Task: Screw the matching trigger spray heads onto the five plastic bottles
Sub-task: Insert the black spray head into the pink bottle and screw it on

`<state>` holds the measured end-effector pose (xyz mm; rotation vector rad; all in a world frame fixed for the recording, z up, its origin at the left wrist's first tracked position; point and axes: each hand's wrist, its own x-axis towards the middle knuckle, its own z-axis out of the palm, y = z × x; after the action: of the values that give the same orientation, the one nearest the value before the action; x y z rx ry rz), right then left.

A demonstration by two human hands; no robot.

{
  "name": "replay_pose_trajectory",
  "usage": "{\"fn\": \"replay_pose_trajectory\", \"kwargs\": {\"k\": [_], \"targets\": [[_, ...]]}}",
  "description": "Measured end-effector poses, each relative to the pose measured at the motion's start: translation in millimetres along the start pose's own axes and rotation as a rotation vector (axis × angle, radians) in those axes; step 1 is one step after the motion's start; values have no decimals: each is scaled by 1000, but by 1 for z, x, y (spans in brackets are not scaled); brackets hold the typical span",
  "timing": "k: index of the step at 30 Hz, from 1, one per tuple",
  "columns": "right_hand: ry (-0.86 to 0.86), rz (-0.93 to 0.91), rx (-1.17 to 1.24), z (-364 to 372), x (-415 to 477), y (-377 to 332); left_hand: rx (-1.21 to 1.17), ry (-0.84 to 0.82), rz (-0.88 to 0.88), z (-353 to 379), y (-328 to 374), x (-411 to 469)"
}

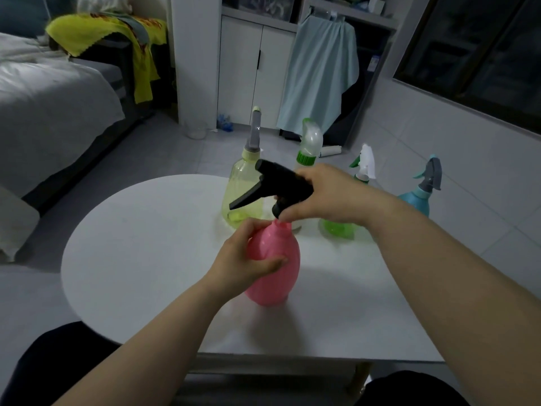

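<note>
dim, cool light. a white table (131, 259) stands on a pale grey tiled floor (164, 150). at left a bed (44, 106) carries rumpled grey-white bedding, with a yellow cloth (96, 30) draped beyond it. a white cabinet (248, 68) stands at the back, a pale blue cloth (322, 74) hanging beside it. a dark window (483, 45) fills the upper right.

White table (131, 259) bears pink bottle (272, 282), yellow bottle (243, 183).

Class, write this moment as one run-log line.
left hand: holds pink bottle | right hand: holds black spray head at its neck
</note>
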<state>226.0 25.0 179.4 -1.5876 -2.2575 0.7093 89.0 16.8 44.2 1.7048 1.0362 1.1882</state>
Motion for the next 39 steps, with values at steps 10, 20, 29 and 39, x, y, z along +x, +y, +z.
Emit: {"fn": "replay_pose_trajectory", "kwargs": {"k": [10, 20, 29, 39], "targets": [[-37, 27, 6, 14, 1, 10, -23, 27, 2, 2, -3, 0], [164, 36, -111, 30, 1, 11, 137, 178, -87, 15, 5, -4], [79, -6, 80, 23, 0, 19, 117, -291, -180, -17, 11, 14], [180, -1, 10, 29, 0, 26, 239, -157, -117, -2, 15, 7]]}}
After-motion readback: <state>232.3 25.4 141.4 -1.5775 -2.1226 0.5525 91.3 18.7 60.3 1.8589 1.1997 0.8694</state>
